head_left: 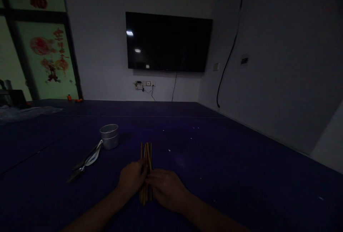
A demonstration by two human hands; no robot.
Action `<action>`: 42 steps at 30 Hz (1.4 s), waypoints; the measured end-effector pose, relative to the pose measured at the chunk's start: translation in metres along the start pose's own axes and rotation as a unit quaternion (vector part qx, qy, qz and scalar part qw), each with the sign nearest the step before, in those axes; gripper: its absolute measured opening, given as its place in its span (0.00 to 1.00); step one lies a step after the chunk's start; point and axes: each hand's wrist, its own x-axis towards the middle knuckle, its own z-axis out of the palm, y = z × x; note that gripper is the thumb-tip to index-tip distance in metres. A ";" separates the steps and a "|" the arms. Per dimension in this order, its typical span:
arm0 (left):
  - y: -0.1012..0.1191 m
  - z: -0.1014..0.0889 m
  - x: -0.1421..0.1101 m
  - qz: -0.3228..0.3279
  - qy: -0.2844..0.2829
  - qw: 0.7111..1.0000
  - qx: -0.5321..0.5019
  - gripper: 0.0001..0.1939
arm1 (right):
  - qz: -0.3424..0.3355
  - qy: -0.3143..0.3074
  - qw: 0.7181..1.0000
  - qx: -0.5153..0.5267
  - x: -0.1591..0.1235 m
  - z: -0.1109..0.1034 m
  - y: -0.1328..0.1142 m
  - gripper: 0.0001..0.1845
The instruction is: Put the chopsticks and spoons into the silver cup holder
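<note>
Dim, dark purple-blue surface (200, 153) fills the lower frame, running under both forearms. At bottom centre the left hand (132, 177) is narrowly curled, its fingertips touching a bundle of thin wooden sticks (148, 153) from the left; the right hand (168, 191) is bent just as narrowly against the bundle's right side. Shadow hides the undersides, so I cannot tell whether either grips. The sticks lie roughly parallel, pointing up the frame, one slightly slanted. Left of centre, well apart from the hands, cutlery (92, 158) lies diagonally, its upper end just beside a metal cup (109, 139) standing upright. To the right, the surface stretches past small white specks to an edge slanting along the right wall (278, 82). Its far edge meets the back wall, with sockets (146, 84) and a large dark television (168, 42) above. At upper left, red decorations mark a pale glazed door (45, 69).
</note>
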 end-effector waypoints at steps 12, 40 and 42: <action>0.003 0.000 -0.001 -0.003 0.001 1.000 0.009 0.17 | 0.032 -0.002 0.999 -0.020 0.000 0.000 0.001 0.15; 0.002 0.000 -0.001 0.001 -0.006 1.000 0.009 0.17 | 0.035 -0.010 0.999 -0.030 0.001 0.000 0.000 0.14; 0.002 0.000 0.000 -0.001 -0.009 1.000 0.010 0.17 | 0.028 -0.017 0.999 -0.033 0.001 -0.002 -0.001 0.14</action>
